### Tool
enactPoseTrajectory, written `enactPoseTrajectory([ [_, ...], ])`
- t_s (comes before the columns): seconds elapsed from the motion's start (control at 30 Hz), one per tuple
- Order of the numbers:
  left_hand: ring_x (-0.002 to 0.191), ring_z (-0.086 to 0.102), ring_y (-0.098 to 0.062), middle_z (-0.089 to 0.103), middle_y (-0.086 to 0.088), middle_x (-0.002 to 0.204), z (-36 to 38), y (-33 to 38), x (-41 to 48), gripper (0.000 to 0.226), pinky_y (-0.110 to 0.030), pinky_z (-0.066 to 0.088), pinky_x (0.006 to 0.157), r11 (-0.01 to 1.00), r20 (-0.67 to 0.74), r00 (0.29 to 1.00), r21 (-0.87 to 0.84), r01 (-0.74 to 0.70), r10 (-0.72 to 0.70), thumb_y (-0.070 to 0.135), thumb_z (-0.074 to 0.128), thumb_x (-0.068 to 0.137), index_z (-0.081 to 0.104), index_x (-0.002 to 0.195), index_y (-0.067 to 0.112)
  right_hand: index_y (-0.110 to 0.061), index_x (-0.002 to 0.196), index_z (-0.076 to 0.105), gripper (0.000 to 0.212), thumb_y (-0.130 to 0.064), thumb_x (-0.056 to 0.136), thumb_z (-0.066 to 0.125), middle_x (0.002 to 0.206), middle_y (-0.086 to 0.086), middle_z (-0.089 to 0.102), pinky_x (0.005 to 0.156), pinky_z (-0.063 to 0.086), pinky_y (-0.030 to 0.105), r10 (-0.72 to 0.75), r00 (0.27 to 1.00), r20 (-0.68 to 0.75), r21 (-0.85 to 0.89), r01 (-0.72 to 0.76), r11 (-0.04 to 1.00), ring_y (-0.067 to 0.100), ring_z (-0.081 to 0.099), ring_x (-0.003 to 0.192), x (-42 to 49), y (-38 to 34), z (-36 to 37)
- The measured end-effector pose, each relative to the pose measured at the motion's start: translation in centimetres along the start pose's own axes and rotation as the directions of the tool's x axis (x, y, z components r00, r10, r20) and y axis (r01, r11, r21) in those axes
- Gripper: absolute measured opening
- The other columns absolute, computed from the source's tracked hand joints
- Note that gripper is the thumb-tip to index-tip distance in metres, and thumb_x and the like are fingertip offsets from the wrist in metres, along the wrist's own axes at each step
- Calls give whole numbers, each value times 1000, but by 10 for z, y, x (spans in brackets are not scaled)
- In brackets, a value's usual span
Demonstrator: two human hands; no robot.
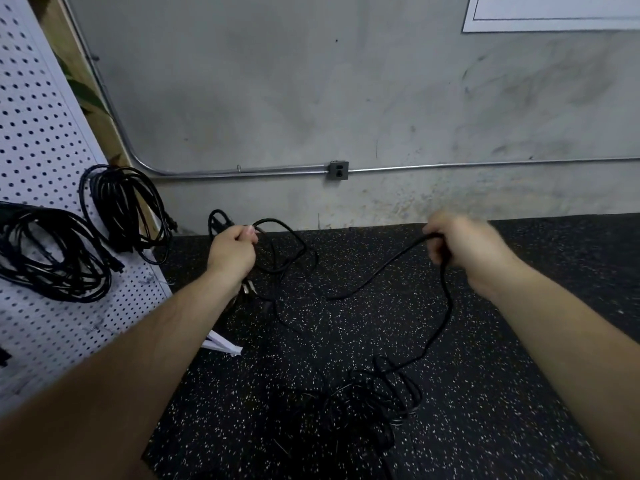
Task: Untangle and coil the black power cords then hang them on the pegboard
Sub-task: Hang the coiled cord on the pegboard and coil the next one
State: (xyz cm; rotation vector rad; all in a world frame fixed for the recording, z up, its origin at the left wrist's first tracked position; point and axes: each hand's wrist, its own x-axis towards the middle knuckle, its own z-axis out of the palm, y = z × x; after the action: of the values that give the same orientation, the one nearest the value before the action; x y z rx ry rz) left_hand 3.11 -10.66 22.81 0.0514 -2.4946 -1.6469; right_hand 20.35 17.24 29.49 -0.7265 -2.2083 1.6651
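Above the speckled floor (519, 375), in the middle of the view, the left hand (235, 251) is closed in a fist round a black power cord (451, 306), which is gathered there in several loose loops. A plug (247, 289) hangs just under its wrist. The right hand (464, 251) is a little blurred, but its fingers are curled round the same cord and grasp it. The two hands are held well apart, at about the same height. Between them the cord sags in a low curve. From the right hand another length drops down and runs into a tangled heap (363, 400) of black cords on the floor, near the bottom of the view (where one cord ends and the next begins in it I cannot tell). To the left stands the white pegboard (41, 133), leaning in the view, and two coiled cords (128, 209) already hang on it, one beside the other. A white foot (221, 344) of the board shows on the floor under the left forearm. Behind everything is a grey wall (311, 98) with an outlet (338, 170) set in a metal conduit (485, 165) that runs along it and bends upward beside the pegboard. A white sheet (554, 12) is fixed on the wall at the upper right corner.
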Motion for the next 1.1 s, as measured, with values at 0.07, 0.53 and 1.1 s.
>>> enactPoseTrajectory([
  [0.07,62,50,-17,57,1,71,5,7,-5,36,-31,41,61,998,18,999,-53,-31,32,33,47,107,60,76,22,-12,89,72,18,-26,94,61,82,1,75,76,47,32,57,987,151,-281,-12,960,17,69,80,-4,6,10],
  [0.53,45,29,-7,36,9,53,19,33,-52,31,-23,33,43,930,295,942,-365,-41,157,25,46,109,59,82,17,-11,125,56,35,-33,98,63,118,8,66,82,48,29,-90,965,246,-416,189,889,25,63,106,15,24,129],
  [1.1,71,53,-18,62,-5,78,22,1,-25,34,-32,37,64,981,170,981,154,-116,89,32,45,107,62,80,19,-15,106,58,26,-32,109,39,97,-1,62,69,45,17,-409,835,-368,-33,428,903,4,54,77,-3,-40,64],
])
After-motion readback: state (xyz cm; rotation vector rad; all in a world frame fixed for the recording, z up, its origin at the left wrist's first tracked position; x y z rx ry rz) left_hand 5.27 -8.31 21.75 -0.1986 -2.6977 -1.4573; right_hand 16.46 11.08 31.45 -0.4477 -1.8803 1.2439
